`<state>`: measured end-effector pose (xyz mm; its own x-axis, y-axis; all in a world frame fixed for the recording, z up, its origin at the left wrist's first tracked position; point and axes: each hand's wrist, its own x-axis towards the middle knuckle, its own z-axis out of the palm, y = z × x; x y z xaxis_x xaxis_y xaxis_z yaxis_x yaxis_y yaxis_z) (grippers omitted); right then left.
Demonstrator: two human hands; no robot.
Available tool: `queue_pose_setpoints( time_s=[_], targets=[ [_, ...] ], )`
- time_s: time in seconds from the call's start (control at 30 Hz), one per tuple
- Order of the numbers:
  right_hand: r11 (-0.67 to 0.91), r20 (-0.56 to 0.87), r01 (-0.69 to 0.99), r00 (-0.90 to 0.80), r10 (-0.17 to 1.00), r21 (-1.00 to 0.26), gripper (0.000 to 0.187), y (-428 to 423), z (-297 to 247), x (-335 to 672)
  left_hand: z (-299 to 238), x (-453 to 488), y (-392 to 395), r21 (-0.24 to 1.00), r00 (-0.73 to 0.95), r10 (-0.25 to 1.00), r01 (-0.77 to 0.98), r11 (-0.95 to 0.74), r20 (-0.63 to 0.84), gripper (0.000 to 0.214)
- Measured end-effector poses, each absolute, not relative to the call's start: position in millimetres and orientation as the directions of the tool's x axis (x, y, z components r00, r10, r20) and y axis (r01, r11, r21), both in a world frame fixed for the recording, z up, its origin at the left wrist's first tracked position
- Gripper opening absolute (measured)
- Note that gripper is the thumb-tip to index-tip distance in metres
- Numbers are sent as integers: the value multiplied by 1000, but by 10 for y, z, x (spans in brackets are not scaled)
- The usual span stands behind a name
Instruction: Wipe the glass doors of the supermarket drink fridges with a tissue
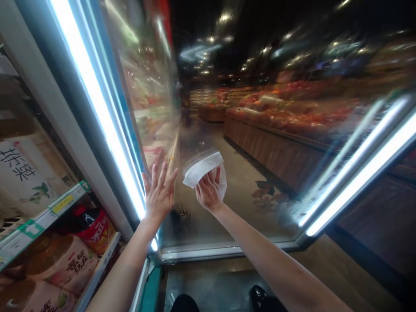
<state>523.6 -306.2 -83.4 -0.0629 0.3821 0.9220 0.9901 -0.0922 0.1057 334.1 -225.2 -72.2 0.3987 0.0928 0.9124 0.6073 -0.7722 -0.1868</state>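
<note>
A glass door [227, 232] with lit edges stands open in front of me. My right hand [210, 193] is against the glass with a white cloth [202, 170]; its fingers press on the cloth and part of it folds out above and beside them. To the left of it, my left hand [159, 194] has its fingers spread and holds nothing. That palm faces the glass near the door's left light strip [112, 141]. Whether the left palm fully touches the pane cannot be made out.
On the left, shelves hold bottled drinks [76, 264] behind a price rail [48, 212]. A second light strip [360, 173] runs along the door's right edge. Beyond the glass is a blurred produce display [276, 151]. My shoe [259, 297] shows on the floor below.
</note>
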Motion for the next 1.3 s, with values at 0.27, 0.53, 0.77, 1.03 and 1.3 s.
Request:
queue_pose_setpoints(
  time_s=[0.27,0.53,0.77,1.03,1.3],
  targets=[
    [-159,951,986,5,311,47,43,-2925,-614,5084,-827,3347,-2267,-136,360,116,604,-786,926,78],
    [-149,945,985,-38,324,91,45,-2965,-436,5250,-840,3401,-2288,-81,367,165,570,-818,915,77],
    [-106,918,984,-89,387,141,35,-3189,-764,5449,-718,3504,-2376,-92,414,162,529,-844,896,72],
    [-229,966,973,44,256,16,56,-3390,-346,5803,-645,3713,-2406,-79,373,135,504,-860,918,76],
    [-270,959,962,99,267,-24,51,-3595,-690,6139,-706,3985,-2553,-155,435,66,452,-879,898,79]
  ],
)
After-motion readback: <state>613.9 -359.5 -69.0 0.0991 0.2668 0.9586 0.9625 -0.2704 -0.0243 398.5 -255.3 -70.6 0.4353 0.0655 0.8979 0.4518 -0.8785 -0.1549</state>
